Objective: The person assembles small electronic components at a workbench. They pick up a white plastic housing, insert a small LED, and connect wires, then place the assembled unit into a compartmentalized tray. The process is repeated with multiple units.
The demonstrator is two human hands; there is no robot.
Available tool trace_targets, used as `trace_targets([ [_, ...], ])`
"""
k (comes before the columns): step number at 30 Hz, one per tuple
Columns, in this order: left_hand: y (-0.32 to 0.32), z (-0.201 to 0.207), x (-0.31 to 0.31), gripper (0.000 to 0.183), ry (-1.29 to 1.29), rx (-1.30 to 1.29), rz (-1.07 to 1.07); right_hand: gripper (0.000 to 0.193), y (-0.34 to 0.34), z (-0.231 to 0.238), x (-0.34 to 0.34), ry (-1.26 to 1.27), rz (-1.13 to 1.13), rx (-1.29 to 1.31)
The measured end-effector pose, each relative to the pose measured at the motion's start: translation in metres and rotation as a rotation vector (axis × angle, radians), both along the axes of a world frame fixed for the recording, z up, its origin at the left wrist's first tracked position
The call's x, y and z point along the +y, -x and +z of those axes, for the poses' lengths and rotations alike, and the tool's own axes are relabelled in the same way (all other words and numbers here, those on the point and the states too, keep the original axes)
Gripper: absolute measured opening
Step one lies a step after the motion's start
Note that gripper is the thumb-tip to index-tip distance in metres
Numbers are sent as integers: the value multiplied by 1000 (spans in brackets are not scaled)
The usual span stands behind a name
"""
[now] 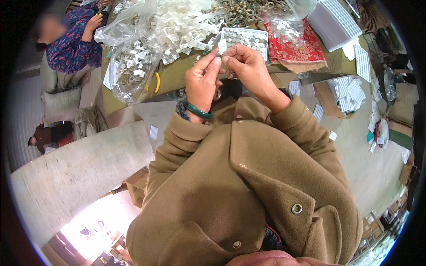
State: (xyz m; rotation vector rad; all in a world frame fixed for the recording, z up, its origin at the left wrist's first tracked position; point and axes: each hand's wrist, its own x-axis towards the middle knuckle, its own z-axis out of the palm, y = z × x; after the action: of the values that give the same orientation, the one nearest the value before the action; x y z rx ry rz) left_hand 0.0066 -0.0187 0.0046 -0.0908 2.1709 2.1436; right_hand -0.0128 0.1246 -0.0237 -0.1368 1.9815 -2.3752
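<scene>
Just in front of my chest, both hands meet over a small white tag. My left hand is closed, its thumb and forefinger pinched at the tag's lower end; a green bangle circles that wrist. From the other side, my right hand pinches at the same spot with its fingers curled. Whatever small piece is joined to the tag is hidden by my fingertips. Right behind the hands lies a white tray holding rows of small pale round pieces. A ring-like item shows below my left fingers.
A heap of white tags covers the table's middle, beside clear plastic bags. Yellow-handled pliers lie at the near edge. Red patterned cloth and stacked white trays stand right. A co-worker sits at the left.
</scene>
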Motion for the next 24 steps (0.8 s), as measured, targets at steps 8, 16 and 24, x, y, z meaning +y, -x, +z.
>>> trace_targets([
  [8, 7, 2, -3, 26, -249, -255, 81, 15, -1, 11, 17, 354, 232, -234],
  [16, 10, 12, -10, 29, -621, -417, 47, 9, -5, 11, 11, 783, 242, -347],
  [24, 13, 4, -9, 29, -754, -519, 182, 11, -10, 6, 2, 650, 181, -169],
])
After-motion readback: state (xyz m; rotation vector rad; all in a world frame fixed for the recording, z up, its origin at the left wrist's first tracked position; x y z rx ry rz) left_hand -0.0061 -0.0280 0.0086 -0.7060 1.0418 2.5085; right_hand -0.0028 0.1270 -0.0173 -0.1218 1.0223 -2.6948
